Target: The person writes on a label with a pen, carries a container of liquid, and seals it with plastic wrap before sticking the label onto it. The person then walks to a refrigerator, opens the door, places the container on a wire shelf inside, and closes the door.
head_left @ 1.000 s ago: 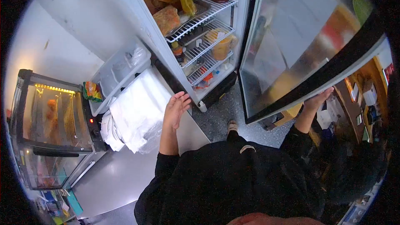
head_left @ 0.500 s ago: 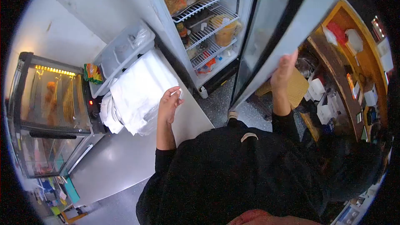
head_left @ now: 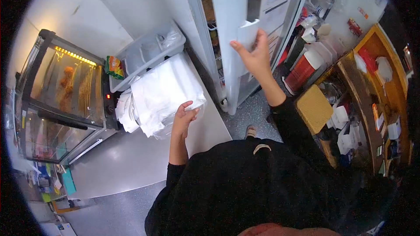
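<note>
My right hand [head_left: 256, 57] is against the fridge door [head_left: 238, 67], just below its white handle [head_left: 249, 28], thumb and fingers spread apart. The door stands partly open, and a narrow strip of the fridge's inside shows at its left. Over the front edge of a stack of white plastic bags [head_left: 168, 89], my left hand [head_left: 183, 120] hovers with loosely bent fingers and nothing in them.
The bags lie on a steel counter [head_left: 127, 161] beside a grey divided bin [head_left: 151, 54] and a green-orange packet [head_left: 114, 67]. A lit food warmer [head_left: 65, 100] stands left. Cups and containers [head_left: 313, 61] and a wooden shelf [head_left: 372, 39] fill the right side.
The fridge door has swung left, from wide open to mostly closed, and my right hand has moved left with it. My left hand stays by the bags.
</note>
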`<control>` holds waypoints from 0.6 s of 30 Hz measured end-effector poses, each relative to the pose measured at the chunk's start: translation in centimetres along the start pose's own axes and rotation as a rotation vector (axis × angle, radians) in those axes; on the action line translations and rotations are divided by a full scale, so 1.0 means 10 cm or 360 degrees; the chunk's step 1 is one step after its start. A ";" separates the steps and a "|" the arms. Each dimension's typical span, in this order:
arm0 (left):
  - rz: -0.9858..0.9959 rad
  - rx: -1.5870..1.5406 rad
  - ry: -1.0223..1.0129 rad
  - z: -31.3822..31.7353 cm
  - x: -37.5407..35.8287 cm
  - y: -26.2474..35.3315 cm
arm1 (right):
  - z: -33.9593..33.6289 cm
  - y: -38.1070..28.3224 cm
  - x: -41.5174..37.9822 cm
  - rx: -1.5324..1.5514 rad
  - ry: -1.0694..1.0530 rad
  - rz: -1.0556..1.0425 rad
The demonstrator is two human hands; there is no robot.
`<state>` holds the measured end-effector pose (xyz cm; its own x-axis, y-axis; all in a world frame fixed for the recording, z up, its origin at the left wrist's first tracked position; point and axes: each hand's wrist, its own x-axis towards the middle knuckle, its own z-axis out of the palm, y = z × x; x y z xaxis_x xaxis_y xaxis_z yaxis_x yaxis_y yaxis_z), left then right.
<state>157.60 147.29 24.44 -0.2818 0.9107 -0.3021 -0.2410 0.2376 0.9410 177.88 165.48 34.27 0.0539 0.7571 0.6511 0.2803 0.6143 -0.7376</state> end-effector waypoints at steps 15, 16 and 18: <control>-0.0061 -0.0003 0.0187 -0.38 -0.04 -0.25 | 0.81 0.07 0.39 -0.0326 0.0141 -0.0215; -0.0063 0.0003 0.0175 -0.38 -0.04 -0.25 | 0.81 0.06 0.39 -0.0334 0.0151 -0.0211; -0.0097 0.0011 0.0259 -0.34 -0.03 -0.23 | 0.78 0.05 0.37 -0.0373 0.0107 -0.0199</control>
<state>155.08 145.29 21.84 -0.4135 0.8280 -0.3786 -0.2562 0.2932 0.9211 170.72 170.36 34.94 0.0664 0.6571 0.7509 0.5027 0.6281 -0.5940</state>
